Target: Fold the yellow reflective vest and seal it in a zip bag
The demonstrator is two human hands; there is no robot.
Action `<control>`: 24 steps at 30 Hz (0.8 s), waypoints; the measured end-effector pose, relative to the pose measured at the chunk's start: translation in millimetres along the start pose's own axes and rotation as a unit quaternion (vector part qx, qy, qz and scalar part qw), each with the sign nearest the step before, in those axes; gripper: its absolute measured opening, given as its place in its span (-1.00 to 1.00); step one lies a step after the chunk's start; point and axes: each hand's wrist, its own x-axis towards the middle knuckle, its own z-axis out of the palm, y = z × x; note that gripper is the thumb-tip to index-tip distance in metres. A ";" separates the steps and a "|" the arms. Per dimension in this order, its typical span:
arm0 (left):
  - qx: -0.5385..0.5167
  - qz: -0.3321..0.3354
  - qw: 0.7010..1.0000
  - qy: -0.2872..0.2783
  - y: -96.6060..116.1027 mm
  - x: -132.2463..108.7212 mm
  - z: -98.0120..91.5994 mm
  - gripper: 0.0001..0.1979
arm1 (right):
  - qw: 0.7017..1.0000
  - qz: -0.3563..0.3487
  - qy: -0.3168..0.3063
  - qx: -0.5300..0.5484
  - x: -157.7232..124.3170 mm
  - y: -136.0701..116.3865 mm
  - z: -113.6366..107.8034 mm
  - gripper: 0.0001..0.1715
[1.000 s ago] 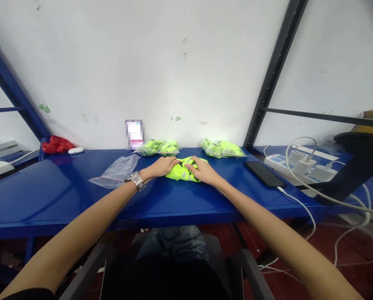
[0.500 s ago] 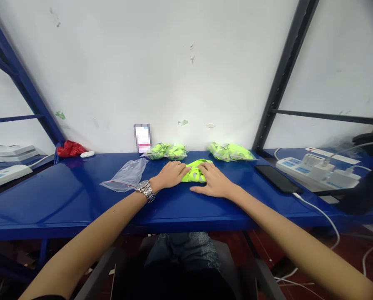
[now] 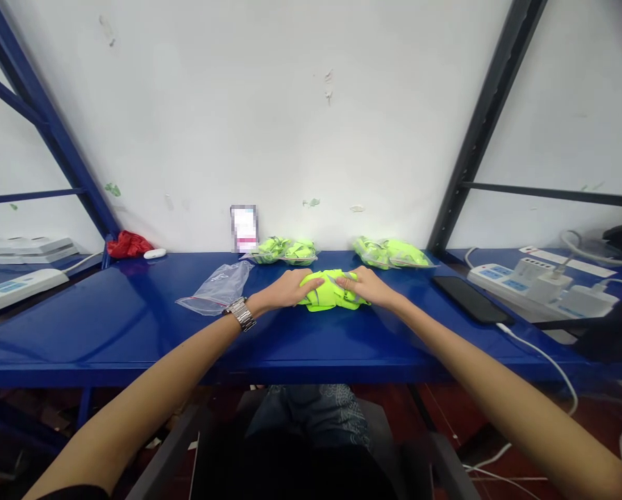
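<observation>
**Right hand back on the bundle**

Half a second ago lying flat on the table (image 3: 134, 333) just short of the neon-green vest bundle (image 3: 330, 297); now right hand (image 3: 369, 287) lifted onto its right end, fingers (image 3: 345, 282) pinching the fabric. Left hand (image 3: 284, 292) curled a little tighter over the left end. Bundle bunched thicker between both hands.

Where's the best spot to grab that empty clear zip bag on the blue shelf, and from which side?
Probably the clear zip bag is best pinched at its near, red-striped mouth edge, coming from the left hand side: it lies flat and limp, apart from the folded neon vest, with that edge towards the person.
</observation>
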 end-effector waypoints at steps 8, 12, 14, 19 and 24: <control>0.114 -0.087 0.989 0.034 -9.8 7.6 22.3 -0.57 | 0.983 0.028 0.080 -0.162 6.8 -8.6 15.0 -0.61; 0.201 -0.052 0.975 0.079 -15.1 7.6 31.1 -0.64 | 0.954 0.070 0.129 -0.262 3.8 -21.0 24.8 -0.60; 0.230 0.006 0.970 0.077 -15.8 7.8 31.7 -0.69 | 0.957 0.080 0.112 -0.256 0.8 -25.0 29.6 -0.57; 0.231 0.047 0.970 0.057 -10.5 3.2 28.9 -0.67 | 0.962 0.091 0.055 -0.253 -7.4 -23.5 32.6 -0.33; 0.123 0.040 0.990 0.053 -7.4 -7.7 30.5 -0.49 | 0.968 0.042 0.014 -0.247 -10.8 -15.3 27.2 -0.21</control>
